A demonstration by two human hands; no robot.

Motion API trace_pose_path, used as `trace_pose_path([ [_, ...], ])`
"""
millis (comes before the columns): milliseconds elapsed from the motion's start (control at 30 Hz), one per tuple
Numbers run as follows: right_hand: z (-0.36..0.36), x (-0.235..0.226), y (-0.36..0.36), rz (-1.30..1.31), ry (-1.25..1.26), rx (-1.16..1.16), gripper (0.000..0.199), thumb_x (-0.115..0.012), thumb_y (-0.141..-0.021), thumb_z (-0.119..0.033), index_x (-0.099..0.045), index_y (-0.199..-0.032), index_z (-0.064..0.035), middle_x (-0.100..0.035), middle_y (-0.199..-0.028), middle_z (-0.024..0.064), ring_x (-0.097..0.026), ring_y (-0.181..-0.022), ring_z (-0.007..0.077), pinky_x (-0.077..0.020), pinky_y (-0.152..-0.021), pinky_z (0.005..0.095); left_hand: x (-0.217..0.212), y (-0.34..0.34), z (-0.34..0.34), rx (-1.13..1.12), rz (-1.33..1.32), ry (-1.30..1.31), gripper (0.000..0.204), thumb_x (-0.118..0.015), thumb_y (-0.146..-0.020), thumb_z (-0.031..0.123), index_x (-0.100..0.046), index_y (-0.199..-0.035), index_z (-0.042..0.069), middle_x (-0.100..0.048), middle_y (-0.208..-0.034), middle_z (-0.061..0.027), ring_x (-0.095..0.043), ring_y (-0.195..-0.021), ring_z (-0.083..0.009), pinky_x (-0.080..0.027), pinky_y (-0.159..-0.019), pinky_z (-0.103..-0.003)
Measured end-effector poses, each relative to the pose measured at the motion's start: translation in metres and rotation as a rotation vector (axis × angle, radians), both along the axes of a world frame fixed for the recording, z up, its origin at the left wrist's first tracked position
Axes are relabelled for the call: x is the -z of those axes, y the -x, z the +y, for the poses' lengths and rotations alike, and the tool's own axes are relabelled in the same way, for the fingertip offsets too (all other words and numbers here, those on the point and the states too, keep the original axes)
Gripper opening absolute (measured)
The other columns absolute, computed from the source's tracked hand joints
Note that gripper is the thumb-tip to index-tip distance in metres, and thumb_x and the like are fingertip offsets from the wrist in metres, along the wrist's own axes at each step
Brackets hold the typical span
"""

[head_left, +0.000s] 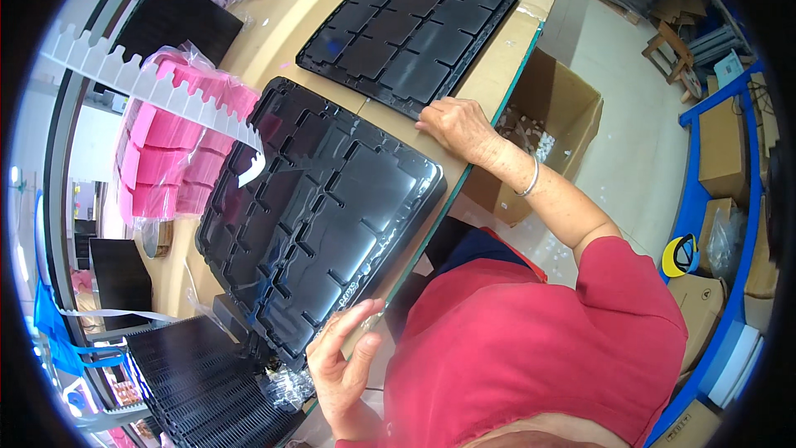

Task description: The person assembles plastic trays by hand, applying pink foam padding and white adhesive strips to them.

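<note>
Black compartment tray (323, 216) between both hands judged light, thin, flexible, glossy-slick; best gripped at opposite rims. Left hand (344, 361) open at near rim; right hand (456, 126) flat, unclamped, at far corner.

Worktop: a tan bench (497, 58) runs from the lower left of the frame to the top centre, green-edged on its right side.
Floor: pale and smooth (638, 149) at the upper right.
Under the bench: an open brown carton (564, 108) sits at centre right.
Right edge: blue metal shelving (705, 191) loaded with cardboard boxes (720, 145).
Top right: a small wooden stool (672, 50).
Light: bright, even daylight.
</note>
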State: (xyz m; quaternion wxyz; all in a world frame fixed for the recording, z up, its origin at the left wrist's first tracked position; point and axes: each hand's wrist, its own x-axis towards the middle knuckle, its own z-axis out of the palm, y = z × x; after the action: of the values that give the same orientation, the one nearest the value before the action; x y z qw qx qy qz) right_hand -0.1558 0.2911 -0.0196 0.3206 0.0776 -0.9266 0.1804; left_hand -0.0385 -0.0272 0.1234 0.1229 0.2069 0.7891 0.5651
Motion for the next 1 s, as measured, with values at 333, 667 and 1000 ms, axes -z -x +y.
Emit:
trace_pose_path([
  [333,0.01,-0.023,-0.015,0.0,0.241,0.007,0.018,-0.067,-0.084,-0.023,-0.068,-0.093,-0.0077,-0.069,-0.079,0.0114,-0.066,-0.07,0.0284,-0.0533,-0.061,0.0362,-0.057,0.108,0.039,-0.34,0.496,0.031,0.065,-0.064,-0.087,0.008,-0.033,-0.144,0.004,-0.043,-0.14,-0.0174,-0.051,-0.119,-0.0239,-0.046,-0.092,-0.032],
  [667,0.019,0.001,-0.078,-0.04,0.703,0.046,0.01,-0.068,-0.084,-0.01,-0.071,-0.092,-0.004,-0.069,-0.078,0.0105,-0.063,-0.062,0.0154,-0.0482,-0.057,0.0259,-0.012,0.195,0.087,-0.585,0.705,0.404,0.052,-0.068,-0.084,0.029,-0.048,-0.12,-0.002,-0.061,-0.105,-0.0255,-0.059,-0.102,-0.0406,-0.045,-0.087,-0.046],
  [1000,0.03,0.014,-0.098,-0.003,0.727,0.075,0.011,-0.065,-0.088,-0.006,-0.069,-0.097,-0.002,-0.065,-0.072,0.0014,-0.055,-0.061,0.005,-0.0447,-0.055,0.0208,-0.046,0.111,0.252,0.104,0.539,-0.187,0.042,-0.063,-0.085,0.023,-0.052,-0.111,-0.008,-0.065,-0.08,-0.0232,-0.066,-0.076,-0.0364,-0.052,-0.069,-0.041],
])
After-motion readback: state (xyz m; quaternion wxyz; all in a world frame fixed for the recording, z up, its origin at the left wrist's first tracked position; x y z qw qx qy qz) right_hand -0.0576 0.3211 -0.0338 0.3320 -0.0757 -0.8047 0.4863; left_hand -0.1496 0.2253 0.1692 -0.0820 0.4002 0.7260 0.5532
